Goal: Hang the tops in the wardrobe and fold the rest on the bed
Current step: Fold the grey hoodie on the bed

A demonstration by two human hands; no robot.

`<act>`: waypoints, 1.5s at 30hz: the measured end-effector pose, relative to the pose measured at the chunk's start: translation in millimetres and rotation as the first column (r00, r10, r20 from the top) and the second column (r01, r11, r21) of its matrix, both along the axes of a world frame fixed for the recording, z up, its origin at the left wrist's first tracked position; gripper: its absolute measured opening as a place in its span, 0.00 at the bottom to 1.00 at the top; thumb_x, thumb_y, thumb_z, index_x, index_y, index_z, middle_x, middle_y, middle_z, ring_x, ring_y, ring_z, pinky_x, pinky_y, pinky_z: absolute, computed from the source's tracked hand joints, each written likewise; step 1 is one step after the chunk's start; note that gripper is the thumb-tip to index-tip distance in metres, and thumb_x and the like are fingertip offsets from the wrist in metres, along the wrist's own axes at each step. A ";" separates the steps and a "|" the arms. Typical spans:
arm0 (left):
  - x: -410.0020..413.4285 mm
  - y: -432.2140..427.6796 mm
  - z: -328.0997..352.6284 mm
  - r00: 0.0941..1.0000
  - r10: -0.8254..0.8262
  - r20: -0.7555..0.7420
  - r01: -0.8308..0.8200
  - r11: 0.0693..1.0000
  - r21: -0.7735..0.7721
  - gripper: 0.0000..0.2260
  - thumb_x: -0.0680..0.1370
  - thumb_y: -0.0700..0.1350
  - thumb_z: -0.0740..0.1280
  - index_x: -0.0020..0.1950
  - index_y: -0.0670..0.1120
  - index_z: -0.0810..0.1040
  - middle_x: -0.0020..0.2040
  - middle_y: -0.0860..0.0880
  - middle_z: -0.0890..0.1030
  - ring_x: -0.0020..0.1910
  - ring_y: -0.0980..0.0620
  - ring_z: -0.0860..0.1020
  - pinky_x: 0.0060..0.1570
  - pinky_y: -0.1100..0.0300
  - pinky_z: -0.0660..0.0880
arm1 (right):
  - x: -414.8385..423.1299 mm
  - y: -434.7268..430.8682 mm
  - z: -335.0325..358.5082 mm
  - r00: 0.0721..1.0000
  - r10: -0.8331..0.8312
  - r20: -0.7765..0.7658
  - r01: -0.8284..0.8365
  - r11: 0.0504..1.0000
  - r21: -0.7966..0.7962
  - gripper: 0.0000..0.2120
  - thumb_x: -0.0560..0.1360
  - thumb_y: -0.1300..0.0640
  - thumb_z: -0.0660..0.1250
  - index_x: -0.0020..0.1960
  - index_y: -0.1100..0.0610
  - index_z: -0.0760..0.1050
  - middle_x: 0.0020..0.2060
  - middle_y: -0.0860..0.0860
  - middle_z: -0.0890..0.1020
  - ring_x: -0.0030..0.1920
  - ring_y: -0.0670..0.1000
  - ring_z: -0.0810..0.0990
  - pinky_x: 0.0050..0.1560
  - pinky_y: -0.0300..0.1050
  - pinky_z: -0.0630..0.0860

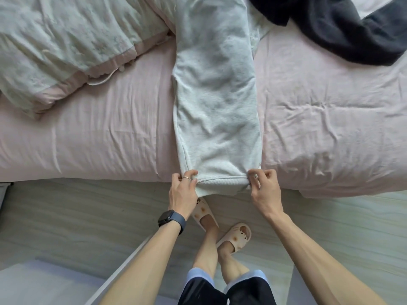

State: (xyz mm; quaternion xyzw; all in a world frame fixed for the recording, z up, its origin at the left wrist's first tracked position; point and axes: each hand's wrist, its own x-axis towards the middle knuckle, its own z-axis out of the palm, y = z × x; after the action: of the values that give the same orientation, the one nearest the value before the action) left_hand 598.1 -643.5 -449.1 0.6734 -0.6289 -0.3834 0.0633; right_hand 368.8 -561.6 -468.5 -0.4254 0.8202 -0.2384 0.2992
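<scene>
From the head view, we see the pale pants (215, 106) lying long and flat across the middle of the pink bed (88, 139). We think they still need folding up small. A dark piece of clothing (352, 31) lies at 1 o'clock, not done yet. Our left hand (184, 190) pinches the cuff corner at 7 o'clock. Our right hand (265, 191) pinches the corner at 5 o'clock.

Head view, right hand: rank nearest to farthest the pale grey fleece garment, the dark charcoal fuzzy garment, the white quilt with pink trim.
1. Pale grey fleece garment: the right hand pinches its ribbed hem at the bed's near edge.
2. Dark charcoal fuzzy garment: far right of the bed.
3. White quilt with pink trim: far left, beyond the pale garment.
</scene>
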 end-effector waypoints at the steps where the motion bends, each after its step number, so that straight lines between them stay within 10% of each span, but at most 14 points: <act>1: 2.7 1.8 4.1 1.000 0.000 -0.004 0.000 0.999 -0.044 0.11 0.83 0.44 0.61 0.60 0.57 0.79 0.50 0.52 0.67 0.40 0.52 0.73 0.43 0.56 0.70 | 1.9 3.2 4.5 1.000 0.013 -0.016 -0.013 1.000 -0.020 0.05 0.82 0.53 0.65 0.56 0.45 0.77 0.51 0.47 0.68 0.43 0.51 0.77 0.43 0.46 0.74; 9: 10.3 26.7 36.3 0.958 -0.263 0.112 0.283 0.929 -0.237 0.21 0.77 0.32 0.64 0.67 0.49 0.77 0.76 0.47 0.61 0.55 0.42 0.75 0.48 0.54 0.76 | 15.8 32.4 28.7 0.945 0.198 -0.260 -0.245 0.955 -0.165 0.22 0.72 0.76 0.68 0.62 0.61 0.80 0.69 0.57 0.74 0.53 0.58 0.78 0.55 0.49 0.78; 13: 10.6 21.9 34.1 0.802 -0.522 0.291 0.594 0.749 -0.293 0.25 0.65 0.25 0.71 0.61 0.39 0.82 0.70 0.38 0.74 0.45 0.39 0.79 0.44 0.46 0.81 | 14.5 28.6 22.4 0.880 0.343 -0.330 -0.400 0.908 -0.123 0.24 0.73 0.69 0.70 0.69 0.67 0.74 0.69 0.63 0.74 0.62 0.63 0.76 0.65 0.56 0.76; 18: 20.3 13.6 14.1 0.622 -0.669 0.407 0.765 0.629 -0.136 0.29 0.76 0.49 0.71 0.74 0.39 0.70 0.77 0.37 0.63 0.67 0.41 0.74 0.63 0.50 0.75 | 15.1 30.2 7.7 0.783 0.497 -0.373 -0.506 0.859 0.081 0.35 0.68 0.75 0.66 0.74 0.73 0.63 0.74 0.71 0.64 0.74 0.68 0.66 0.75 0.52 0.62; 21: 21.7 4.1 1.3 0.453 -0.690 0.565 0.846 0.533 -0.026 0.31 0.78 0.39 0.69 0.78 0.40 0.61 0.79 0.38 0.58 0.68 0.45 0.72 0.67 0.56 0.69 | 14.9 28.2 -2.7 0.713 0.503 -0.488 -0.522 0.846 0.108 0.31 0.69 0.80 0.62 0.72 0.75 0.65 0.71 0.73 0.67 0.70 0.70 0.71 0.72 0.56 0.68; 25: 20.4 -9.0 -4.8 0.251 -0.650 0.717 0.926 0.376 0.017 0.18 0.80 0.38 0.60 0.71 0.45 0.69 0.72 0.42 0.70 0.59 0.46 0.75 0.57 0.54 0.70 | 8.8 16.6 -16.5 0.539 0.552 -0.636 -0.596 0.784 0.176 0.25 0.73 0.74 0.52 0.70 0.75 0.69 0.68 0.70 0.72 0.61 0.66 0.75 0.68 0.56 0.74; 28: 16.5 -20.6 -0.8 0.230 -0.585 0.778 0.964 0.244 -0.102 0.11 0.73 0.41 0.69 0.55 0.50 0.82 0.45 0.50 0.82 0.40 0.50 0.79 0.40 0.57 0.73 | 0.2 0.3 -19.0 0.441 0.598 -0.669 -0.592 0.754 0.285 0.22 0.74 0.70 0.61 0.68 0.72 0.73 0.65 0.64 0.77 0.56 0.62 0.77 0.60 0.54 0.78; 36: 34.0 -25.1 15.0 0.237 -0.560 0.794 0.969 0.197 -0.150 0.14 0.70 0.37 0.68 0.52 0.51 0.84 0.38 0.49 0.82 0.38 0.47 0.79 0.39 0.55 0.74 | -7.7 9.9 -15.9 0.461 0.681 -0.568 -0.631 0.702 0.330 0.32 0.71 0.65 0.64 0.76 0.56 0.68 0.69 0.56 0.74 0.63 0.59 0.76 0.55 0.56 0.71; 40: 34.1 -15.0 21.4 0.235 -0.555 0.798 0.969 0.195 -0.149 0.09 0.69 0.38 0.73 0.47 0.47 0.85 0.38 0.47 0.82 0.45 0.43 0.82 0.45 0.51 0.78 | -5.4 22.5 -7.5 0.501 0.660 -0.560 -0.661 0.709 0.246 0.28 0.72 0.66 0.59 0.71 0.57 0.75 0.62 0.55 0.80 0.46 0.58 0.80 0.45 0.53 0.77; 45: 24.9 -12.1 35.3 0.234 -0.544 0.806 0.965 0.234 -0.121 0.14 0.63 0.34 0.75 0.46 0.45 0.85 0.28 0.49 0.76 0.27 0.48 0.74 0.32 0.58 0.72 | -11.1 18.5 18.9 0.547 0.642 -0.536 -0.677 0.717 0.168 0.32 0.65 0.73 0.63 0.68 0.57 0.78 0.56 0.58 0.81 0.37 0.59 0.76 0.34 0.53 0.77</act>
State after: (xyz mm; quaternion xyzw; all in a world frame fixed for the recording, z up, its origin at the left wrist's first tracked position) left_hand 623.0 -655.7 -413.8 0.2540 -0.9497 0.1147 -0.1427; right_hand 357.7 -543.1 -449.5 -0.7602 0.6420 0.0030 0.1001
